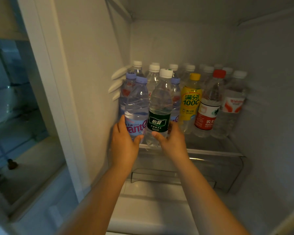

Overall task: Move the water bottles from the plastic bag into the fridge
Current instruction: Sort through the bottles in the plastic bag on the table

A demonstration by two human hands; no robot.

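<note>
While both arms reach in from the near edge, the fridge [95, 68] fills most of the view, its white walls closing in on the left, right and far sides. To the left stands a glass-fronted panel [12, 92] whose contents are blurred and cannot be made out. A glass shelf [215, 146] carries the bottles, and below it lies a clear drawer [219, 173], partly hidden by the arms. Crowding the far part of the shelf, a row of white-capped bottles [190, 68] stands largely hidden behind the nearer ones, with labels out of sight. On the right of the near row stand a clear bottle with an orange-and-white label [232, 102] too blurred to read, a red-capped bottle [209, 106] marked "农夫", and a yellow bottle [190, 100] reading "满分 100C". These leave little room at the left, where more purple-capped bottles [128, 87] press against the wall. The left hand [124, 141] grips a purple-capped water bottle [137, 106] whose label is partly covered, showing only "ant". Touching it on the right, a green-labelled water bottle [159, 106] marked "怡寶" is gripped by the right hand [172, 141]. Both bottles stand upright at the shelf's near left edge.
</note>
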